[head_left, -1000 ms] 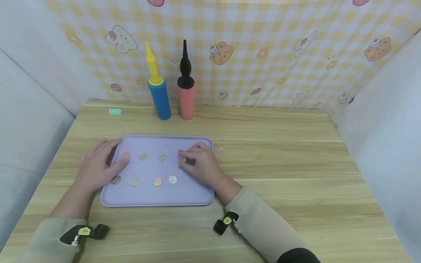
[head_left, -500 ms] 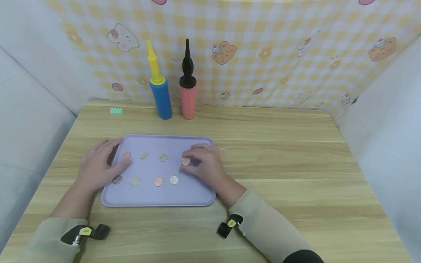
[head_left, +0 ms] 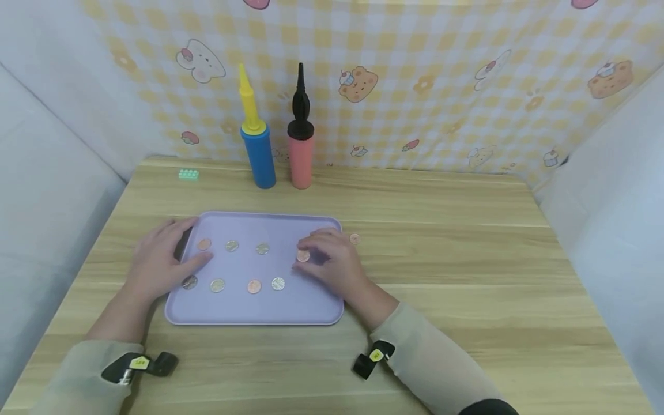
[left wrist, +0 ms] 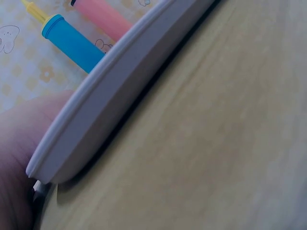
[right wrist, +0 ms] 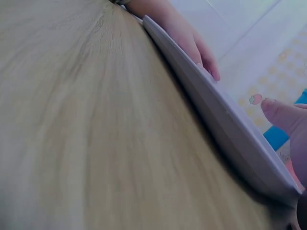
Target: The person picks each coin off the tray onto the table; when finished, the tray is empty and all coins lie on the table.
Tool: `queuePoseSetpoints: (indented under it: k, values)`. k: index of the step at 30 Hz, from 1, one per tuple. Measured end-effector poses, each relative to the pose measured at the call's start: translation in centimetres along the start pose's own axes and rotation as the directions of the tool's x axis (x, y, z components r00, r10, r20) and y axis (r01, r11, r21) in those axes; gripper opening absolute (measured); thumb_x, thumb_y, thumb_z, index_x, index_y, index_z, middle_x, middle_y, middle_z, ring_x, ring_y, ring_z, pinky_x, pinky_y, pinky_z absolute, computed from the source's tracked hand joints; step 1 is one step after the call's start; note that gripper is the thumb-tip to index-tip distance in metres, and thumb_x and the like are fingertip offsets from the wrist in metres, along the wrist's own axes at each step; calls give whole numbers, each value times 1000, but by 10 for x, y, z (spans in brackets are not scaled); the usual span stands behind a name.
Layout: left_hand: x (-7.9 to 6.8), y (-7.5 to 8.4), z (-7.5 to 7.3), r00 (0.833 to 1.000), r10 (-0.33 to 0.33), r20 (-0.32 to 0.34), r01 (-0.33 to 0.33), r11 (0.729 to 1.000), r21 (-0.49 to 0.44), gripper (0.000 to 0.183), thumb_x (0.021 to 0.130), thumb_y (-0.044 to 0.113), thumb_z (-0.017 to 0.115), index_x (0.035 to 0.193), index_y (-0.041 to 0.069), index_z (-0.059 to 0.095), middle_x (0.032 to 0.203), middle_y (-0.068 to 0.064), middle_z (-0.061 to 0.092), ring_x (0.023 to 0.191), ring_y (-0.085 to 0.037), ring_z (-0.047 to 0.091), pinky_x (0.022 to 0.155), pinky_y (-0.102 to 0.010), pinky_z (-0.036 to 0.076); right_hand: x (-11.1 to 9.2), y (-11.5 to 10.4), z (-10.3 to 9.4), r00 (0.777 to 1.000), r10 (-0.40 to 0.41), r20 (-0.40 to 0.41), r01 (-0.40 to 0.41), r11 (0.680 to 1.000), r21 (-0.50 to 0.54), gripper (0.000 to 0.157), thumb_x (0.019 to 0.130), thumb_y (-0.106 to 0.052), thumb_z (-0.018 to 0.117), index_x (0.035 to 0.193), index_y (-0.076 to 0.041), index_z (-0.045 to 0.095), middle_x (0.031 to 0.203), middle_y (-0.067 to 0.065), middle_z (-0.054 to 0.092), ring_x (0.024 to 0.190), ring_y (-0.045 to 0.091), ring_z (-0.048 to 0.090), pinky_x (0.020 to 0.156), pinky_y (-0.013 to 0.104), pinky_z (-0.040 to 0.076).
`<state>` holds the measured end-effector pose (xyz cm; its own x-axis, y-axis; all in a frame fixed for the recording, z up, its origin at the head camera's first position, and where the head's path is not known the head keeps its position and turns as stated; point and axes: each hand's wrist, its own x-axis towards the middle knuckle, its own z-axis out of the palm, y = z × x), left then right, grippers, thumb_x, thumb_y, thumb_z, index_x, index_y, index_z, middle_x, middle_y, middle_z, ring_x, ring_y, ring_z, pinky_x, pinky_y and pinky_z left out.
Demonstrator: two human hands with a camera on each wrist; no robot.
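Observation:
A lilac tray lies on the table, bearing several silver and copper coins in two loose rows. At its right part my right hand pinches a copper coin between thumb and index finger. My left hand rests over the tray's left rim, fingers extended toward the far corner and thumb lying inside, close to a copper coin and a dark silver coin. In the right wrist view the right thumb shows above the tray's rim; the pinched coin is not visible there.
One more copper coin lies on the wooden table, just right of the tray. Behind stand a blue-and-yellow hand pump and a pink-and-black hand pump. A mint-green toy brick sits at the back left.
The right hand has shifted slightly right with the copper coin, whose face now shows more fully between the fingertips. My left hand stays at the tray's left rim.

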<state>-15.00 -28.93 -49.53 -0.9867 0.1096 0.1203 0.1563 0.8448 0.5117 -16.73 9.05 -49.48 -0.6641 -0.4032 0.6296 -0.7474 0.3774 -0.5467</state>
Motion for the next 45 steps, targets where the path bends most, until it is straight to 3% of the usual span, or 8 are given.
queuePoseSetpoints:
  k: [6,13,21,28,36,42,45]
  values:
    - [0,0,0,1000,0,1,0,1000,-5,81,96,45,75,161,8,44,160,-33,42,152,-60,24,115,-84,9,-11,10,-15,990,121,-72,-126,990,-62,36,74,-16,100,103,-7,81,104,4,81,100,23,72,91,34,56]
    - [0,0,1,1000,1,-3,-1,1000,-14,78,99,43,73,161,8,43,160,-33,42,152,-60,24,115,-83,8,-21,23,-41,968,214,-128,-225,971,-81,34,78,-14,98,106,-4,81,106,7,79,105,26,70,94,38,57]
    - [-1,0,2,1000,7,-9,-7,1000,-9,77,99,44,73,161,9,44,160,-33,43,152,-60,25,114,-84,9,-36,42,-72,932,325,-160,-351,920,-174,35,80,-19,97,107,-5,81,110,10,79,106,30,69,95,44,56]
    - [-1,-1,2,1000,8,-10,-8,1000,-5,76,99,44,71,161,9,44,160,-32,44,151,-60,26,113,-85,10,-49,53,-98,902,396,-174,-428,875,-227,33,80,-15,97,107,-5,80,110,12,79,106,31,69,95,46,56]
    - [0,-2,2,1000,2,5,-2,1000,-8,77,100,44,71,162,9,43,161,-33,42,153,-60,23,115,-83,7,-50,54,-103,882,452,-129,-469,829,-303,31,82,-24,96,103,-6,82,108,12,79,107,34,67,100,50,49]
    - [-1,-1,1,1000,5,0,-5,1000,-19,77,100,44,71,162,9,42,161,-33,42,153,-60,23,115,-83,7,-48,57,-105,851,507,-137,-525,809,-265,27,81,-19,97,99,-5,83,103,14,75,107,36,61,102,53,41]
    - [0,0,1,1000,11,-4,-11,1000,-14,77,100,44,71,162,8,43,160,-33,42,152,-60,24,115,-84,8,-47,58,-108,849,509,-139,-527,809,-260,25,81,-19,97,96,-5,83,100,12,76,105,35,62,103,52,40]
